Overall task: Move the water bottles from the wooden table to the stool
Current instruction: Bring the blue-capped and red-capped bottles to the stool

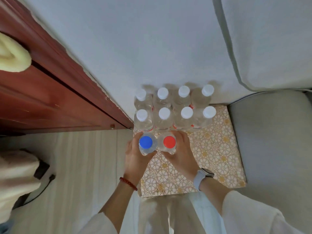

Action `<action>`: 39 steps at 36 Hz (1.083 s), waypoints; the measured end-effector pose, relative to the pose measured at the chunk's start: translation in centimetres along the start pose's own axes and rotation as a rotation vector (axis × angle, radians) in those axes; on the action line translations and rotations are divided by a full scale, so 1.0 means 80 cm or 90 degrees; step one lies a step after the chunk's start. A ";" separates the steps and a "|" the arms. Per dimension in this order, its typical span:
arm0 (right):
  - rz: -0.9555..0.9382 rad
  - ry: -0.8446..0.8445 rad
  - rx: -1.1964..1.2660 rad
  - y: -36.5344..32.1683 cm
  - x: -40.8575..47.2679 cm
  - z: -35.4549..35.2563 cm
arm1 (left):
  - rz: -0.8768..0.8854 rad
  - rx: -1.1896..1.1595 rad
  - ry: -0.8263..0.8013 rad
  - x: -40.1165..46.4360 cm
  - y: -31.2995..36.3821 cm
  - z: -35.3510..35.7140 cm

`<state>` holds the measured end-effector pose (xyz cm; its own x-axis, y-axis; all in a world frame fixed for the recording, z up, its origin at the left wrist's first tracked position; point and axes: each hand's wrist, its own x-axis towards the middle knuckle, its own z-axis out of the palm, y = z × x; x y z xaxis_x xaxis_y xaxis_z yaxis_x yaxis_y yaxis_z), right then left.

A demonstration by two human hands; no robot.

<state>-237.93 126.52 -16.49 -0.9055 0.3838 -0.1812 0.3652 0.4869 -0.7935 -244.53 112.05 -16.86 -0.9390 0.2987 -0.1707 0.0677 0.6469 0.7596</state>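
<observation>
Left hand (135,154) and right hand (181,153) hide both bottles' sides.

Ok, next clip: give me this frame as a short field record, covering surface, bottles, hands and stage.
surface: stool with floral patterned top
white-capped bottles: eight, upright, two rows of four at the far edge
left hand: grips blue-capped bottle
right hand: grips red-capped bottle
position: both held bottles upright, side by side, in front of the rows
stage: third row being started
</observation>
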 end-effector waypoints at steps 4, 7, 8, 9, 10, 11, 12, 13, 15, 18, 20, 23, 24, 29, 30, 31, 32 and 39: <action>0.001 0.008 0.006 0.005 0.003 0.005 | 0.020 -0.035 -0.002 0.005 -0.002 -0.001; 0.012 -0.011 0.043 0.003 0.001 0.000 | 0.059 -0.023 -0.023 0.008 -0.002 -0.008; 0.017 -0.012 0.054 0.001 0.000 -0.002 | 0.076 -0.016 -0.023 0.009 -0.002 -0.010; 0.021 -0.011 0.066 0.000 0.000 -0.003 | 0.089 -0.014 -0.023 0.008 -0.001 -0.013; 0.023 -0.010 0.077 -0.002 -0.001 -0.004 | 0.096 -0.015 -0.024 0.008 0.000 -0.015; 0.020 -0.007 0.084 -0.003 -0.001 -0.005 | 0.102 -0.015 -0.028 0.007 0.001 -0.018; 0.016 -0.004 0.086 -0.004 -0.001 -0.004 | 0.109 -0.010 -0.031 0.007 0.002 -0.019; 0.017 0.001 0.086 -0.005 -0.001 -0.003 | 0.114 -0.005 -0.032 0.007 0.003 -0.020; 0.031 0.018 0.093 -0.006 -0.001 0.000 | 0.108 -0.013 -0.026 0.008 0.004 -0.019; 0.057 0.057 0.110 -0.010 0.002 0.004 | 0.088 -0.038 -0.005 0.008 0.008 -0.018; 0.068 0.071 0.111 -0.013 0.004 0.007 | 0.083 -0.041 0.004 0.008 0.009 -0.016; 0.077 0.070 0.116 -0.015 0.005 0.007 | 0.082 -0.035 0.008 0.008 0.009 -0.016; 0.079 0.068 0.118 -0.016 0.005 0.006 | 0.083 -0.030 0.006 0.008 0.009 -0.016; 0.096 0.040 0.151 -0.024 0.005 0.000 | 0.073 -0.018 -0.017 0.010 0.011 -0.016; 0.103 0.031 0.166 -0.027 0.004 -0.001 | 0.069 -0.021 -0.022 0.010 0.012 -0.016; 0.115 0.020 0.186 -0.028 0.003 -0.002 | 0.064 -0.027 -0.026 0.010 0.013 -0.016; 0.130 0.012 0.210 -0.031 0.001 -0.004 | 0.057 -0.031 -0.028 0.009 0.015 -0.017; 0.218 -0.039 0.197 -0.041 -0.047 -0.024 | -0.040 -0.068 0.017 -0.019 0.048 -0.038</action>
<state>-235.27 124.98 -12.11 -0.7587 0.4295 -0.4899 0.5722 0.0800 -0.8162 -243.89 111.95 -11.74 -0.9488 0.2408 -0.2044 -0.0261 0.5852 0.8105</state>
